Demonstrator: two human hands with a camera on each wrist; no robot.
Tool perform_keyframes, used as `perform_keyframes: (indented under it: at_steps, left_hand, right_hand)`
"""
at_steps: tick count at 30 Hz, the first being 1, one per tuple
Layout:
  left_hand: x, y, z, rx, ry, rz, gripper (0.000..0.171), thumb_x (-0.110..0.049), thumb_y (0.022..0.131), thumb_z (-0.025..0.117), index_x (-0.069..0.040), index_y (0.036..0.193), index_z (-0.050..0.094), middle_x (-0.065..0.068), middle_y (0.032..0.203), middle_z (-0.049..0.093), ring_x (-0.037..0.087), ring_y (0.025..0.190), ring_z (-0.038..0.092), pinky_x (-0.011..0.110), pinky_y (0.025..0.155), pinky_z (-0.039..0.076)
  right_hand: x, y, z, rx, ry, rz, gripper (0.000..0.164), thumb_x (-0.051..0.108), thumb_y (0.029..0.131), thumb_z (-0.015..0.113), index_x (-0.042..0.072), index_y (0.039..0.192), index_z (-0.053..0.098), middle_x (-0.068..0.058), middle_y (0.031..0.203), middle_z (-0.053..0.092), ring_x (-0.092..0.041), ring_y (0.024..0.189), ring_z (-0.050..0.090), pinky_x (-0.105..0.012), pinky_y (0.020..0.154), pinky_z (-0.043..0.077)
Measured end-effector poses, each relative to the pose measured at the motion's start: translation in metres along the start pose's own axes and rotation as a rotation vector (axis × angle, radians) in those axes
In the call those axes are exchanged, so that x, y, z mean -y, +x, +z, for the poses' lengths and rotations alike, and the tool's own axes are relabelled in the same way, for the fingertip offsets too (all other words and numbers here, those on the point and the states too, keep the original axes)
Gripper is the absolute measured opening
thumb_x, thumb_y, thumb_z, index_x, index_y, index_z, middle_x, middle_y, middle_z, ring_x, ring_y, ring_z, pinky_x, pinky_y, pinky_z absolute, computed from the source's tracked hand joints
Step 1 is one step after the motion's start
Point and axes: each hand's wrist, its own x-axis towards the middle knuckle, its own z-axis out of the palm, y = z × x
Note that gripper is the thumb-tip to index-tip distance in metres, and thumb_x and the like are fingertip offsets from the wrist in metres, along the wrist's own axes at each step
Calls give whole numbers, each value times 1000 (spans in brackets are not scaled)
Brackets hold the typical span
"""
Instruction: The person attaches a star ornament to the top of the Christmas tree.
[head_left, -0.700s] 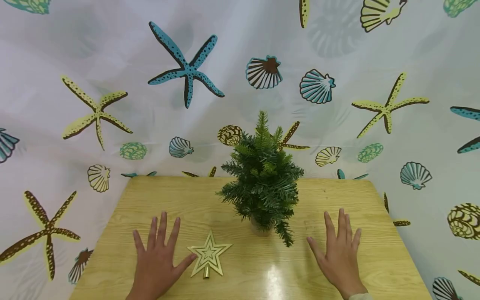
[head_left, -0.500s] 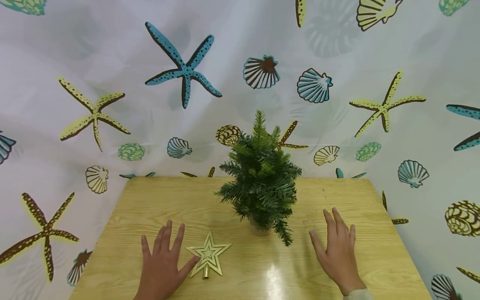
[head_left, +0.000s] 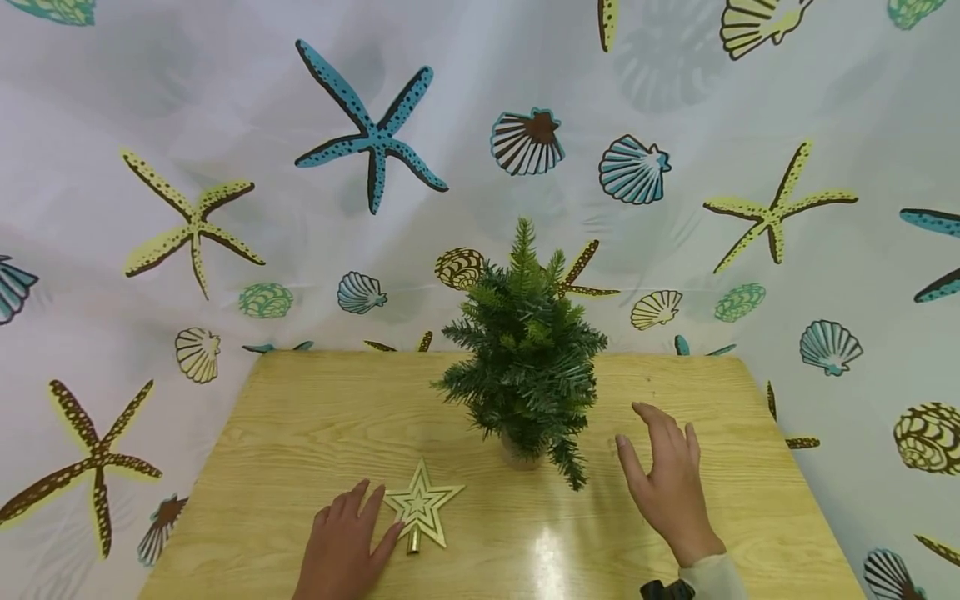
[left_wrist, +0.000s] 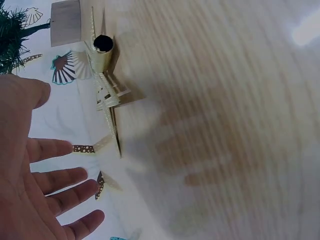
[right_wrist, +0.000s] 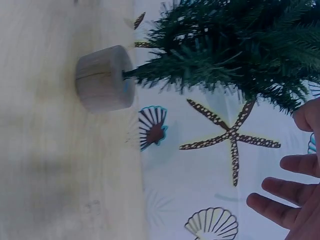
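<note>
A gold star tree topper [head_left: 422,504] lies flat on the wooden table, its hollow socket [left_wrist: 101,62] facing me. Just left of it hovers my left hand [head_left: 348,542], fingers loosely bent and holding nothing; in the head view the thumb overlaps the star's edge. The left wrist view shows that hand raised, with its shadow on the wood. A small artificial Christmas tree [head_left: 525,358] stands upright right of the star, on a round wooden base [right_wrist: 105,80]. To the tree's right, my right hand [head_left: 667,483] is raised with thumb and fingers apart, nothing in it.
The light wooden table [head_left: 315,408] ends at the back against a white curtain [head_left: 465,50] printed with starfish and shells. A dark strap [head_left: 667,590] shows at the right wrist, beside a pale sleeve [head_left: 716,577].
My left hand has moved right and back towards me, closer to the star, its spread fingers now bent. The right hand has lifted and turned towards the tree. Star and tree stay put.
</note>
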Motion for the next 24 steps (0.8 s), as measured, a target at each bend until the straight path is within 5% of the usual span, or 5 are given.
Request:
perform_keyframes:
  at_steps: [14,24]
  left_hand:
    - [-5,-11,16,3,-64,11,32,-35,87,85,-11,103,74,16,113,67,36,102,65,54,77,55]
    - [-6,-9,30,-46,-150,-78,28,-31,81,90,-16,96,72,6,100,62,24,87,60,45,71,51]
  right_hand:
    - [28,43,-15,-37,153,-54,38,11,103,65,1,139,58,-18,135,60,-38,118,57,-73,114,17]
    - [44,77,-22,-109,244,-161,36,4,101,65,1,136,61,-18,130,63,-39,112,61,-59,101,40]
